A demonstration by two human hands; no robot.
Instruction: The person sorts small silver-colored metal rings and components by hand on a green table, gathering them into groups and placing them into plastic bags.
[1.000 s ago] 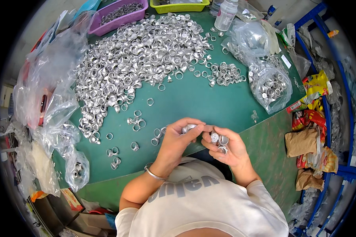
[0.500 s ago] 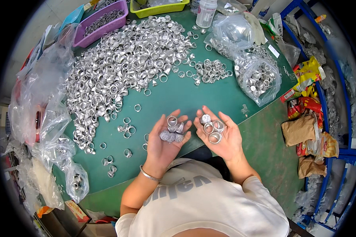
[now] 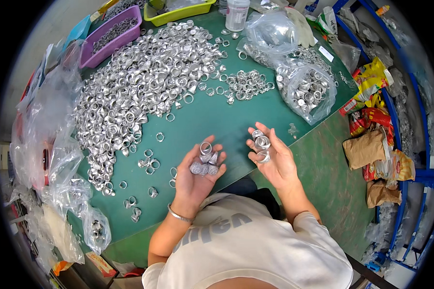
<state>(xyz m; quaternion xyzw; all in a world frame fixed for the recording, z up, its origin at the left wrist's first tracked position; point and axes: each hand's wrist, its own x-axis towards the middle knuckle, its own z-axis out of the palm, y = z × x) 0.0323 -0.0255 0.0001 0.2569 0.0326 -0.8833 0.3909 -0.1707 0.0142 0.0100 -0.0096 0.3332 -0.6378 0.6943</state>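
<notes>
In my left hand (image 3: 190,185), palm up with the fingers curled, lies a small cluster of silver rings (image 3: 206,149), several with round patterned tops. My right hand (image 3: 282,168) is to the right of it, with a gap between the two. Its fingers bend around a few more silver rings (image 3: 262,142), wide bands among them. Both hands are over the near edge of the green table (image 3: 212,118). A big heap of silver rings (image 3: 149,72) spreads over the far left of the table, and a smaller ring pile (image 3: 248,85) lies beyond my hands.
Loose rings (image 3: 149,163) are scattered left of my hands. A clear plastic bag of rings (image 3: 309,94) sits at the right edge. At the back stand a purple basket (image 3: 112,41), a yellow-green basket (image 3: 178,17) and a white bottle (image 3: 237,15). Blue shelving (image 3: 404,96) rises at right.
My right hand has moved away from my left, widening the gap. Its palm has tipped and its fingers have curled around the rings. My left hand keeps its rings much as before.
</notes>
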